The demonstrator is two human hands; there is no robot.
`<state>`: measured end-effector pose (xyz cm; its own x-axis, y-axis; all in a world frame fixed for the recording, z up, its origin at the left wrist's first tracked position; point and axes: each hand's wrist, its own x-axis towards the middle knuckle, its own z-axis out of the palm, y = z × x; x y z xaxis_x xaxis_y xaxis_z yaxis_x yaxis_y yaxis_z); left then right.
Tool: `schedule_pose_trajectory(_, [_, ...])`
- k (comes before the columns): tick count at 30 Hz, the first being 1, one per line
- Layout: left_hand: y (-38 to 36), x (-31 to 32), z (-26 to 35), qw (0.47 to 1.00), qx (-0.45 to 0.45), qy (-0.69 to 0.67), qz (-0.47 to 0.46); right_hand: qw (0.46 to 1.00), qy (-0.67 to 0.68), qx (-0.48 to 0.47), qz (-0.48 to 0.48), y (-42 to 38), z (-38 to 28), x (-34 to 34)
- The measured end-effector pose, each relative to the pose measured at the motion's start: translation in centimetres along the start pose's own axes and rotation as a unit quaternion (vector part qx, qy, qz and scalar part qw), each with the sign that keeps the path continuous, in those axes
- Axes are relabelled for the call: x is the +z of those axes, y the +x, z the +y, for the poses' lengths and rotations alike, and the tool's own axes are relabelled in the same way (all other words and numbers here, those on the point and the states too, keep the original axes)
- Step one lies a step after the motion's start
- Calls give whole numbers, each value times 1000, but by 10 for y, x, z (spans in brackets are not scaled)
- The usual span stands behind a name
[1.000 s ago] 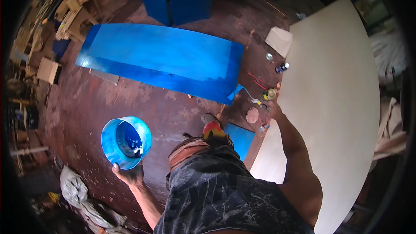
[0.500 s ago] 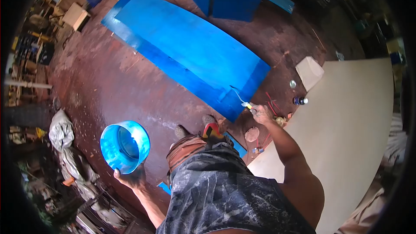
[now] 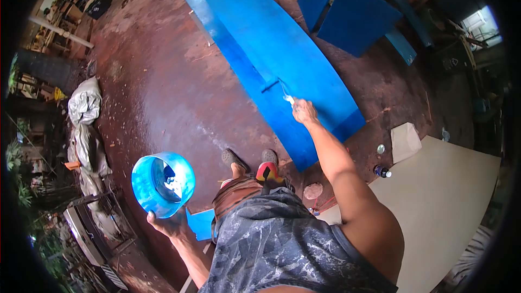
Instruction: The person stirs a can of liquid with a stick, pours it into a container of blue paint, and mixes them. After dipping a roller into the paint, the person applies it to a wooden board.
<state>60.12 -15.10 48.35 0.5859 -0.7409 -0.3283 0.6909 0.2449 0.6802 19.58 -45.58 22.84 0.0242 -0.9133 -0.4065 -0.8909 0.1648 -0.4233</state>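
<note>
My left hand (image 3: 169,223) grips a round bucket (image 3: 145,184) low on its side. The bucket is tilted so its inside shows, smeared with blue and white. My right hand (image 3: 305,112) is closed round the handle of a small paint roller (image 3: 270,84). The roller's dark blue sleeve rests on a long panel (image 3: 282,32), toward its near half. Lighter blue covers the panel's broad face, with a darker strip along its left side and near end. The panel lies in front of my feet.
More blue panels (image 3: 358,19) stand at the upper right. To my right lie a large pale sheet (image 3: 439,201), a dark bottle (image 3: 382,171) and a cream-coloured piece (image 3: 405,142). Grey sacks (image 3: 85,102) line the left. The floor (image 3: 157,97) is reddish and stained.
My right hand has moved the roller forward and left, from near the panel's near end farther up its face. The view has turned; my left hand still holds the bucket.
</note>
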Motion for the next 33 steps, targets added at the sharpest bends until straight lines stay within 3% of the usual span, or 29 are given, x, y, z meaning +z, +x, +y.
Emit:
schedule_pose_trajectory(4, [-2, -8, 0, 1000, 11, -20, -3, 1000, 6, 2, -7, 21, -7, 10])
schedule_pose_trajectory(8, [1, -4, -1, 999, 2, -18, -37, 998, 31, -52, 16, -24, 35, 31])
schedule_pose_trajectory(13, [3, 4, -8, 998, -51, -6, -48, 998, 51, -18, 18, -149, 100, 40])
schedule_pose_trajectory(14, [5, 2, -10, 997, -56, -7, -46, 997, 55, 51, -31, -178, 103, 31])
schedule_pose_trajectory(18, [8, 8, -15, 993, -82, 6, -84, 994, 25, 103, -33, -280, 134, 21])
schedule_pose_trajectory(21, [13, 6, -18, 992, -89, 10, -88, 1000, 9, 14, 24, -333, 190, 43])
schedule_pose_trajectory(24, [10, 10, -15, 990, -94, 19, -99, 1000, -5, 5, 25, -372, 206, 28])
schedule_pose_trajectory(30, [14, 11, -19, 990, -97, 9, -99, 994, -16, -85, 64, -392, 214, 25])
schedule_pose_trajectory(33, [14, 3, -17, 992, -93, -2, -87, 997, 62, -25, 23, -365, 195, 40])
